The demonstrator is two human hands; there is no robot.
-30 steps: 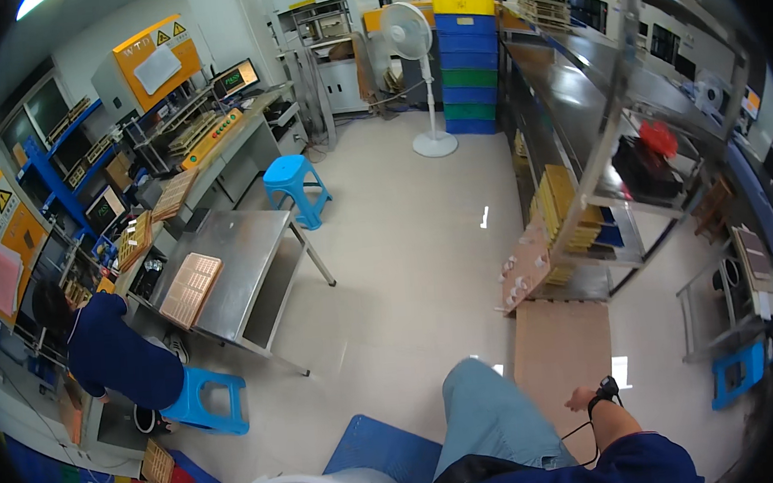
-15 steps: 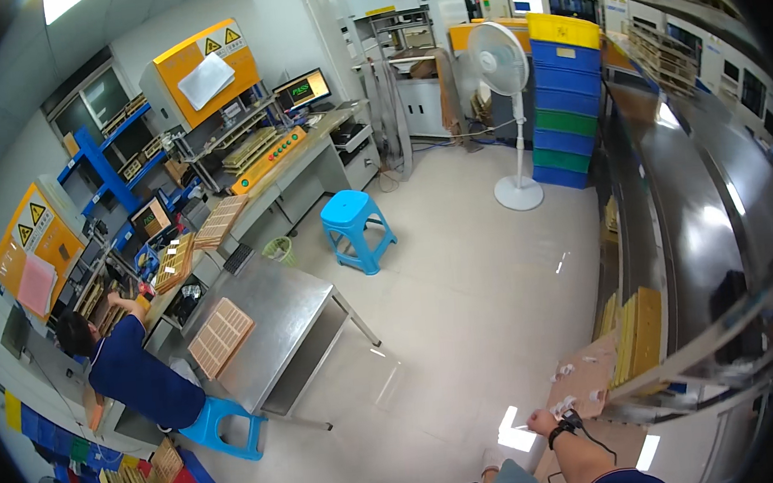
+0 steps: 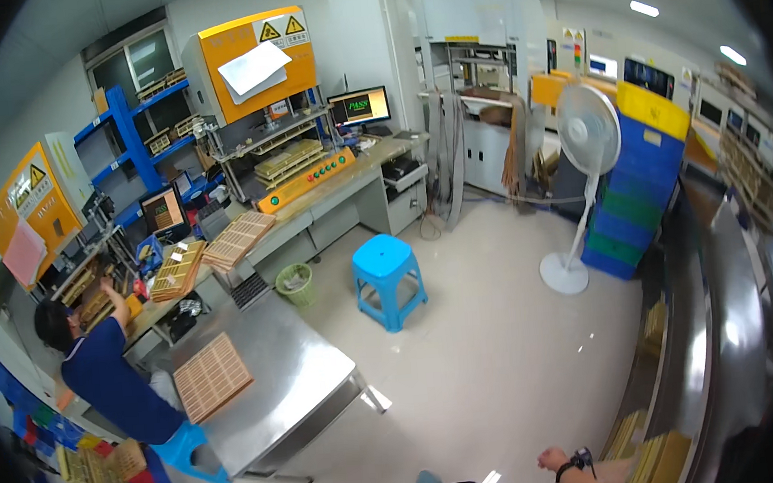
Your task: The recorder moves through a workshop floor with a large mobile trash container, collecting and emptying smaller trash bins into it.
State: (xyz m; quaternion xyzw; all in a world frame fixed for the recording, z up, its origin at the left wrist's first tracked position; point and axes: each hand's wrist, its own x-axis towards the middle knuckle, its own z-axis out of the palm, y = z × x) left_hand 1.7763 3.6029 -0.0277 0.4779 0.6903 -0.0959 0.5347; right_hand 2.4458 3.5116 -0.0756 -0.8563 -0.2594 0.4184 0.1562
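My right hand (image 3: 554, 459) is low in the view, right of centre, its fingers curled in and nothing visible in them. A black band with a small dark device (image 3: 578, 459) sits on that wrist. Just right of the hand, yellowish flat panels (image 3: 660, 465) stand on edge along the lower shelf. Part of a brown board (image 3: 613, 472) shows beside the wrist, mostly cut off by the lower edge. My left hand is out of view.
A steel table (image 3: 302, 375) bears a slotted tan tray (image 3: 213, 377). A blue stool (image 3: 387, 282), green bin (image 3: 295, 285), white fan (image 3: 589, 135) and stacked crates (image 3: 640, 172) stand beyond. At left a seated co-worker (image 3: 120, 380) faces a bench. A metal rack (image 3: 727, 305) lines the right.
The view has swung right and come nearer the stool and table. My left hand has left the picture. My right hand sits lower, and the brown board with white pieces has mostly dropped out.
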